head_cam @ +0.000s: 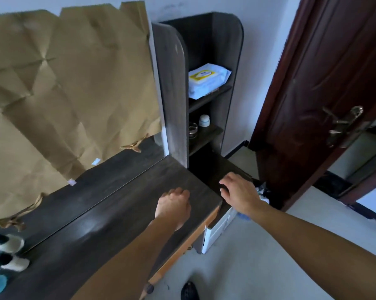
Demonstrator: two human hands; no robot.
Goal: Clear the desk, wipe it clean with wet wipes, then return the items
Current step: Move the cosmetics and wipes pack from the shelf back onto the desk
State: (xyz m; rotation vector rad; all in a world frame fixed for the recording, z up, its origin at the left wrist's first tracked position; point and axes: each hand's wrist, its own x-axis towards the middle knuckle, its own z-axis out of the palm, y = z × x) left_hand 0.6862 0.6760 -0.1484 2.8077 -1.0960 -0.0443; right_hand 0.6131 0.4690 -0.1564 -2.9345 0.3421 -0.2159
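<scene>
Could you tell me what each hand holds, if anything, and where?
Right hand: nothing. Left hand rests curled on the desk; whether it hides anything cannot be told.

Layout. The desk (118, 208) runs from lower left to centre. A mirror (118, 167) stands along its back edge, with a paper sheet (74, 83) over most of it. Small containers (14, 264) sit at the desk's far left end. My left hand (174, 204) rests near its right end. My right hand (239, 189) hangs just past that end, over a lower ledge (211, 169) at the foot of the shelf unit (174, 94). On the unit's upper shelf lies the wet wipes pack (208, 80). A jar (204, 120) and a dish (192, 127) sit side by side on the shelf below. The door (312, 83) stands to the right of the unit.
</scene>
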